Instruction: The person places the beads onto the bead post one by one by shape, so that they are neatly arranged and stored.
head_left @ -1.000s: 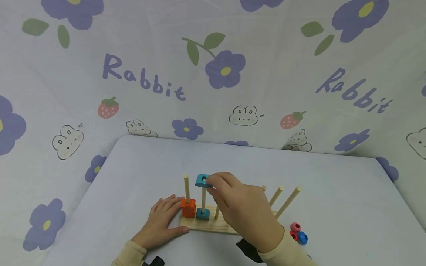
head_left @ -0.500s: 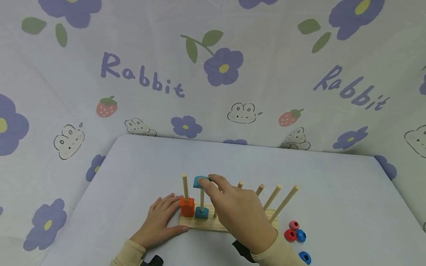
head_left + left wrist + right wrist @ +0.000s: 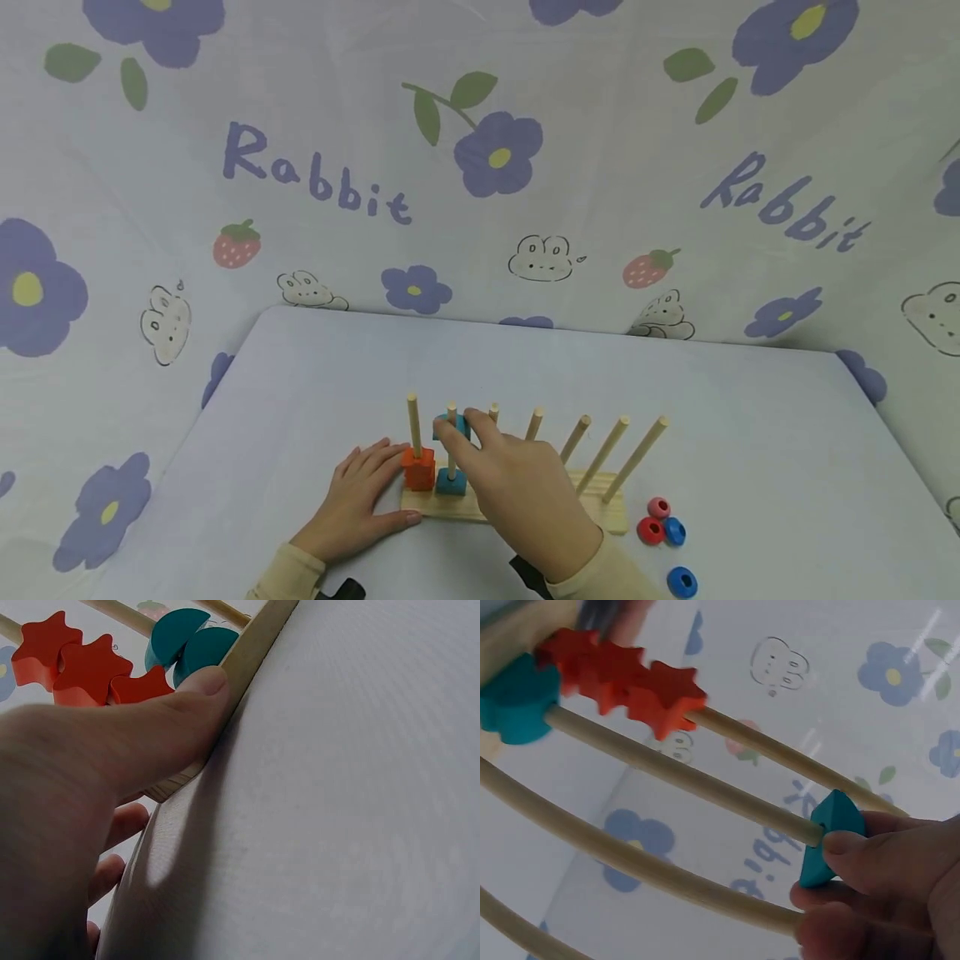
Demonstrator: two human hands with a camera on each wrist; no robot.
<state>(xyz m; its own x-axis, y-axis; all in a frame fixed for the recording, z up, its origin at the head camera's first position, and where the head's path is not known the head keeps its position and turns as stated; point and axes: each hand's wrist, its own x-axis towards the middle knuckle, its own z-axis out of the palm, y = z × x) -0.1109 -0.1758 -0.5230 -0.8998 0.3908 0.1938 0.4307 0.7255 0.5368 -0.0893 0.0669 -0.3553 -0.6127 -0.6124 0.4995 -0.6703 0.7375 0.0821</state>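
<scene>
In the head view's lower middle, your right hand [image 3: 528, 493] pinches a teal block [image 3: 836, 816] at the top of a peg [image 3: 682, 776]; your left hand [image 3: 360, 507], fingers loosely straight, touches the wooden base [image 3: 450, 506].

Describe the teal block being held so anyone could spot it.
Find the wooden peg rack, then its second peg from the left. At that peg's top is the teal block, pinched by the right hand, unlike the lower teal blocks.
</scene>
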